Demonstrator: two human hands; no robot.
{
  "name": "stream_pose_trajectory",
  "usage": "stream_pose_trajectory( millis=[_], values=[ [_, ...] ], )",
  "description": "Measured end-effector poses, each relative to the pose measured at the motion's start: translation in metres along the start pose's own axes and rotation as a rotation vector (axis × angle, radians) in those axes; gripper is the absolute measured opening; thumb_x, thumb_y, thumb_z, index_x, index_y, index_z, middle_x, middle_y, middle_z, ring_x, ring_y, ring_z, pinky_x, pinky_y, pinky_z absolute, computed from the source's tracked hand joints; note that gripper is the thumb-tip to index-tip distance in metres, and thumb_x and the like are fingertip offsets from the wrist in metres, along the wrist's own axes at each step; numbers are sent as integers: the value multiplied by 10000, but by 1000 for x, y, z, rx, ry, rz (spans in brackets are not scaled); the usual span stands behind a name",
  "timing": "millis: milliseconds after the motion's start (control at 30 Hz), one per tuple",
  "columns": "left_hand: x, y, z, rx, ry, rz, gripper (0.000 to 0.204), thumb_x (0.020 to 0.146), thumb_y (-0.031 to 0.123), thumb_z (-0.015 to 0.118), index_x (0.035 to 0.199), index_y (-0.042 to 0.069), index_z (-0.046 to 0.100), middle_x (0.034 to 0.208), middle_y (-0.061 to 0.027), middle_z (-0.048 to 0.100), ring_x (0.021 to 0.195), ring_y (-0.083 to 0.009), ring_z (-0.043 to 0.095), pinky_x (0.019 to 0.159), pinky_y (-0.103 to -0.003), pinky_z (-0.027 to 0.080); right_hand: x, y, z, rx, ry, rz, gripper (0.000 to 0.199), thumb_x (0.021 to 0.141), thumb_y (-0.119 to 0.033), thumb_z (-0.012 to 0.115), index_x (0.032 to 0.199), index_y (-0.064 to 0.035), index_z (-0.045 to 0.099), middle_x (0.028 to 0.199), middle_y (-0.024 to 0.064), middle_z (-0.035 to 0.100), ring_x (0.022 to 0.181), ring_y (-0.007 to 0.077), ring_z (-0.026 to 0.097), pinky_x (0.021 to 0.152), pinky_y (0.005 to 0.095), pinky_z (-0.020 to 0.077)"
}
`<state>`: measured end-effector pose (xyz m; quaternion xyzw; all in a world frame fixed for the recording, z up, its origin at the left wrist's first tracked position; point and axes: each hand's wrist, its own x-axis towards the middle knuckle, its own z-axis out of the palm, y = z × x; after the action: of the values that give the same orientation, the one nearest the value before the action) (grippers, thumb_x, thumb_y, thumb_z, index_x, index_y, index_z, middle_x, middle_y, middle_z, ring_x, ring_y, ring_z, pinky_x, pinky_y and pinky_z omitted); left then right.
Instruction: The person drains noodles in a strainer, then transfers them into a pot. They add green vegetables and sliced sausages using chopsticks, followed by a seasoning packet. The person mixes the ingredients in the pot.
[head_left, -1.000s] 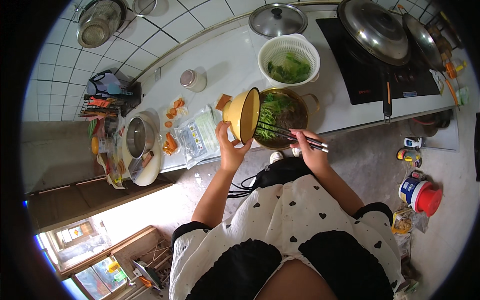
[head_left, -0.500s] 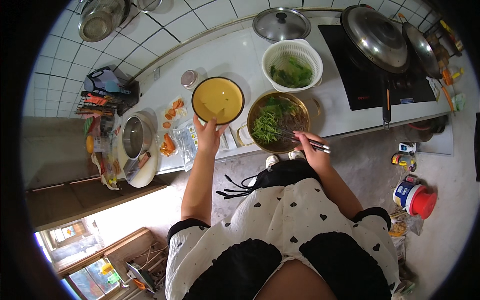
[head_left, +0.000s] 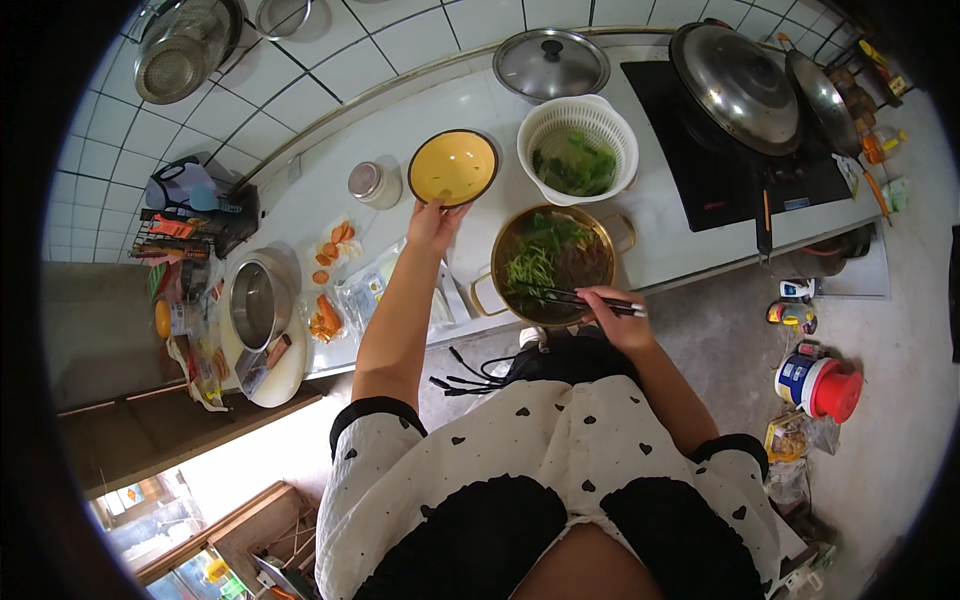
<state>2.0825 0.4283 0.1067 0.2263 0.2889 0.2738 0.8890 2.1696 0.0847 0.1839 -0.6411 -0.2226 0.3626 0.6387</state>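
My left hand [head_left: 437, 222] grips the near rim of a yellow bowl [head_left: 455, 160] with a dark edge, fingers closed on it. A few small green bits cling inside the bowl. My right hand [head_left: 617, 315] is closed around dark chopsticks [head_left: 628, 307] with pale ends. Their tips reach into a golden two-handled pot [head_left: 607, 243]. In the pot lie green shreds [head_left: 530, 273], leafy greens and brownish noodle-like strands [head_left: 585, 268]. Behind the pot stands a white colander [head_left: 578, 113] with leafy greens [head_left: 578, 168] in it.
A lidded pan [head_left: 738, 88] sits on the black cooktop [head_left: 700, 185] at right. A metal lid [head_left: 550, 68] lies at the back. On the left are a jar [head_left: 375, 186], carrot pieces [head_left: 325, 318], a steel basin [head_left: 258, 305] and a cleaver [head_left: 258, 370] on a round board.
The yellow bowl has moved away from me, toward the back of the counter, with my left hand on it. My right hand has shifted slightly, and the chopsticks remain in the pot.
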Motion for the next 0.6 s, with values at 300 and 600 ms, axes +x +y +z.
stream_pose_trajectory(
  millis=[300, 600],
  values=[
    [14, -6, 2, 60, 111, -2, 341, 897, 22, 404, 1211, 87, 289, 1093, -163, 502, 848, -279, 593, 754, -472, 536, 15, -1, -11, 90, 141, 22, 257, 897, -180, 497, 957, 46, 604, 945, 128, 617, 779, 170, 610, 614, 266, 537],
    [-51, 22, -23, 50, 436, 168, 316, 887, 101, 446, 1157, -13, 329, 980, -175, 491, 857, -300, 547, 817, -429, 497, 10, -13, -28, 84, 137, 3, 292, 911, -188, 459, 985, 74, 563, 984, 172, 601, 799, 228, 630, 601, 285, 545]
  ],
)
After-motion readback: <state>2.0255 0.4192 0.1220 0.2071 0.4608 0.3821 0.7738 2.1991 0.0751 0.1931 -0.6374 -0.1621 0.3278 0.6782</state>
